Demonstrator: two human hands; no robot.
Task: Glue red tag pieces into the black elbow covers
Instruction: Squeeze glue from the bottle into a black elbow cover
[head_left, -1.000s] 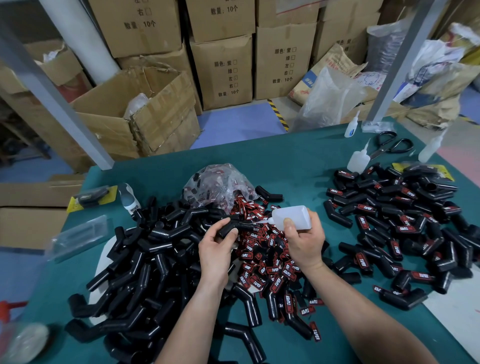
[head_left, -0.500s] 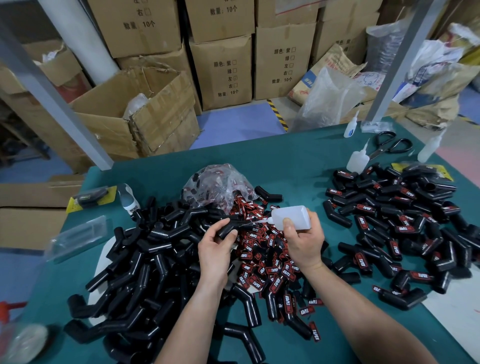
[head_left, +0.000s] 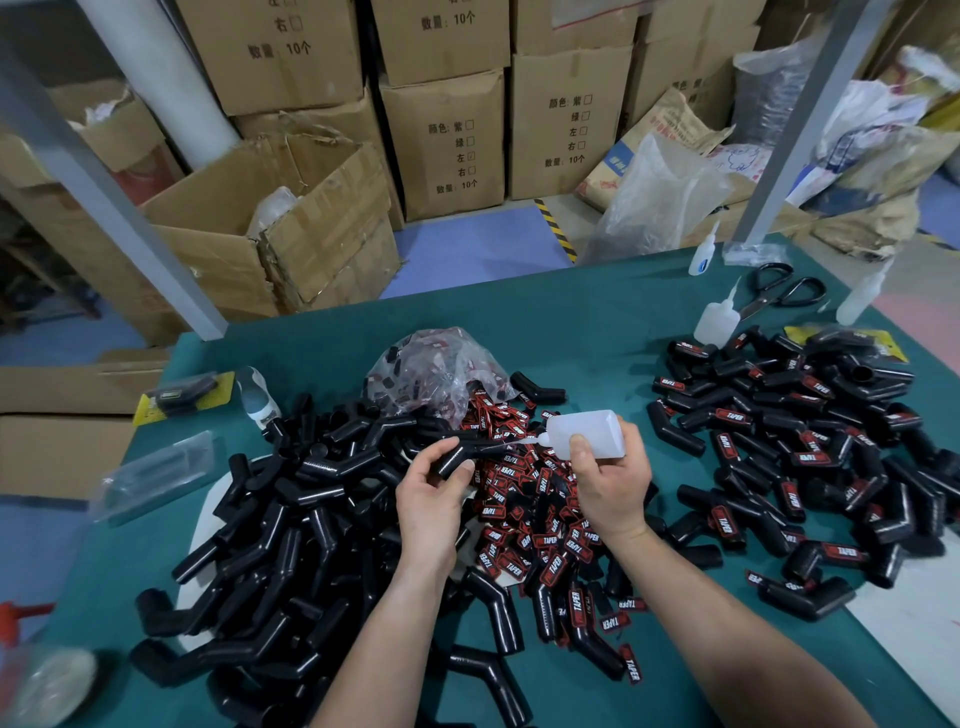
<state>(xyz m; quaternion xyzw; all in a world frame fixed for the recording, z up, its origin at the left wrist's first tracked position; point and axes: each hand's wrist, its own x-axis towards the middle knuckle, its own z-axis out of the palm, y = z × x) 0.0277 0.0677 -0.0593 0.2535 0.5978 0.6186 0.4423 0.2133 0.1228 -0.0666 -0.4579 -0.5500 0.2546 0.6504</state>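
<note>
Cardboard boxes (head_left: 447, 140) printed "数量: 10个" stand behind your green table (head_left: 597, 332). Your left hand (head_left: 431, 499) grips a black elbow cover (head_left: 457, 457) above the table's middle. Your right hand (head_left: 613, 483) holds a white glue bottle (head_left: 587, 434), its nozzle at the cover. Red tags (head_left: 524, 525) reading "TAPER" lie heaped beneath your hands, beside a clear bag (head_left: 436, 369) holding more

- Black-handled scissors (head_left: 784, 291) are lying at the far right of my green table cover (head_left: 571, 322).
- Stacked cardboard boxes (head_left: 447, 145) with printed Chinese characters are lining the wall beyond.
- A torn, open carton (head_left: 311, 223) is sitting on the floor before them.
- A clear plastic bag (head_left: 654, 202) is slumping beside striped floor tape (head_left: 556, 228).
- A yellow-backed packet (head_left: 182, 397) is lying near my table's left edge.
</note>
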